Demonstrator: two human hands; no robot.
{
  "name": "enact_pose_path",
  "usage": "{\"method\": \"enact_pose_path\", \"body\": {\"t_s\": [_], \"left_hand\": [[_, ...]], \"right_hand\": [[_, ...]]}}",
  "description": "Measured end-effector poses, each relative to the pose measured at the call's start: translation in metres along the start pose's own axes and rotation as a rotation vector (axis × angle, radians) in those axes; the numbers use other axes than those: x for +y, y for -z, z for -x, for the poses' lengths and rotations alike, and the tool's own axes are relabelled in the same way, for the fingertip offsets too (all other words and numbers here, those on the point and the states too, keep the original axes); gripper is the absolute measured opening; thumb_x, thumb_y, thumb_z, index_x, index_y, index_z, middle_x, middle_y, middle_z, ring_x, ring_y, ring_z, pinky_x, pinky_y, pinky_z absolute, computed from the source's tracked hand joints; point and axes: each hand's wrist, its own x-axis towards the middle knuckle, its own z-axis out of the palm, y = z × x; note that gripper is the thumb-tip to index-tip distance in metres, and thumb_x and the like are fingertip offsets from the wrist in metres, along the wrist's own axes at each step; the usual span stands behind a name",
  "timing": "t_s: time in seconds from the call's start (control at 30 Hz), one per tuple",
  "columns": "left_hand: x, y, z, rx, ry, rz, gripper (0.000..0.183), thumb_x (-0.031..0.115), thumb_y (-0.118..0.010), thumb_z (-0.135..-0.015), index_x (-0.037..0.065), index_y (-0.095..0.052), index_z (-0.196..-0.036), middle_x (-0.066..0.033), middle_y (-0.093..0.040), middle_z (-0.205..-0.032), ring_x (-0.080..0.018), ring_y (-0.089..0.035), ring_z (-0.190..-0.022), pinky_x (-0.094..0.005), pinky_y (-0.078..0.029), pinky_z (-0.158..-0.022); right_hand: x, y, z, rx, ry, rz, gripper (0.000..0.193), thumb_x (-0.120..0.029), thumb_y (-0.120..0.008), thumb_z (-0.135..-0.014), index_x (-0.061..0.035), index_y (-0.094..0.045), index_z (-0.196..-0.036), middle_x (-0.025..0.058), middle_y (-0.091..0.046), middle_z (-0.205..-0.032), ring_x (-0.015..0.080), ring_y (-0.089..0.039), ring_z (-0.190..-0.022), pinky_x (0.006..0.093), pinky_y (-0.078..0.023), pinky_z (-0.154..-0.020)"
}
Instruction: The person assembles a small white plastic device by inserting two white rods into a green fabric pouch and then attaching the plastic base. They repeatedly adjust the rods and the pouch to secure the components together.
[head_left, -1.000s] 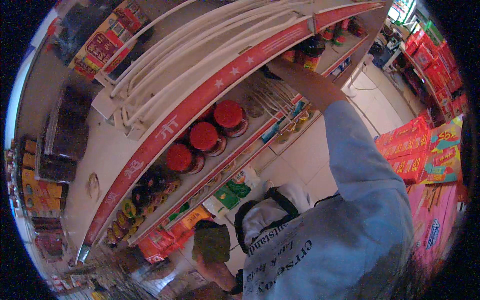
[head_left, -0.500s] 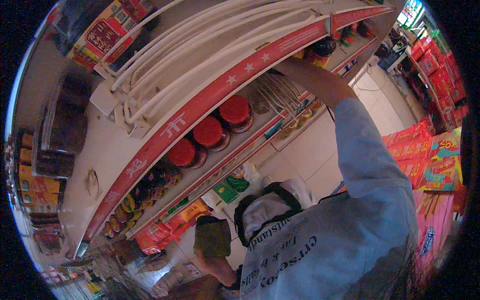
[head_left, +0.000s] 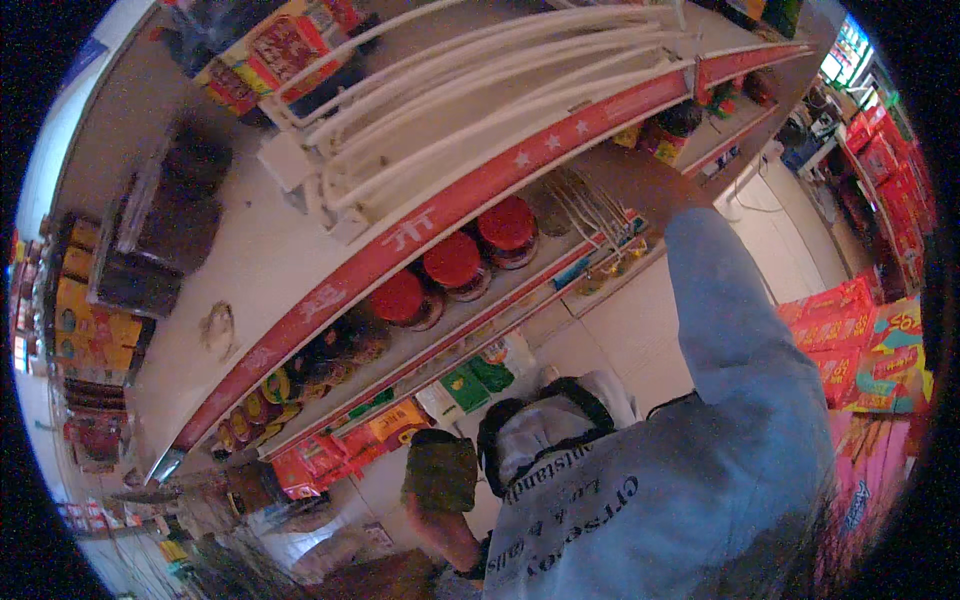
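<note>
My right arm, in a light blue sleeve (head_left: pixel 735 300), reaches up to the shelf unit. The bare forearm (head_left: pixel 660 185) passes under the upper shelf's red edge strip (head_left: pixel 440 215); the fingers of my right hand are hidden there. Wire rods (head_left: pixel 585 215) of a rack lie beside the forearm, and red-lidded jars (head_left: pixel 508 222) stand left of them on the lower shelf. Low down, my left hand (head_left: pixel 445 530) is closed on a dark olive folded cloth (head_left: pixel 442 470), which covers most of its fingers.
White wire racks (head_left: pixel 490 90) and a red and yellow box (head_left: pixel 285 50) sit on the upper shelf. Dark trays (head_left: pixel 165 225) stand at its left end. Red and green packets (head_left: pixel 465 385) lie below the lower shelf. Red packages (head_left: pixel 840 325) are stacked at my right.
The shelf and its goods have shifted right and slightly down in view. My right arm still reaches under the upper shelf; my left hand still holds the cloth.
</note>
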Motion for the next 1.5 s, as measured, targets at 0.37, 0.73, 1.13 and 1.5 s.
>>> {"method": "enact_pose_path", "body": {"t_s": [0.37,0.73,1.13,1.5], "left_hand": [[-0.003,0.019,-0.009,-0.093,0.197,0.275,0.040,0.027,-0.051,-0.079,0.003,-0.048,-0.110,-0.0099,-0.052,-0.109,-0.0239,-0.050,-0.100,-0.0380,-0.041,-0.085],[0.001,0.018,-0.015,-0.097,0.283,0.232,0.042,0.028,-0.051,-0.080,0.004,-0.045,-0.113,-0.0100,-0.050,-0.112,-0.0235,-0.048,-0.103,-0.0371,-0.039,-0.086],[0.002,-0.002,-0.040,-0.256,0.385,0.196,0.044,0.027,-0.050,-0.079,0.004,-0.043,-0.115,-0.0112,-0.049,-0.114,-0.0251,-0.048,-0.104,-0.0392,-0.040,-0.087],[-0.013,-0.005,-0.062,-0.376,0.474,0.219,0.044,0.026,-0.051,-0.078,0.004,-0.044,-0.115,-0.0094,-0.048,-0.116,-0.0237,-0.047,-0.106,-0.0375,-0.037,-0.089]], "right_hand": [[0.017,0.026,0.018,-0.059,-0.089,0.043,0.040,-0.028,-0.056,-0.077,-0.0051,-0.051,-0.109,0.0134,-0.053,-0.109,0.0259,-0.048,-0.103,0.0362,-0.036,-0.091],[0.006,0.059,0.018,-0.041,0.003,0.024,0.038,-0.027,-0.055,-0.078,-0.0054,-0.051,-0.109,0.0129,-0.053,-0.109,0.0255,-0.048,-0.104,0.0363,-0.035,-0.092],[-0.027,0.159,0.084,-0.102,0.241,-0.144,0.037,-0.027,-0.055,-0.080,-0.0057,-0.051,-0.110,0.0123,-0.052,-0.109,0.0249,-0.047,-0.104,0.0364,-0.035,-0.093],[-0.072,0.206,0.155,0.082,0.446,-0.011,0.040,-0.024,-0.064,-0.072,-0.0046,-0.051,-0.103,0.0143,-0.054,-0.095,0.0285,-0.054,-0.087,0.0345,-0.045,-0.074]]}}
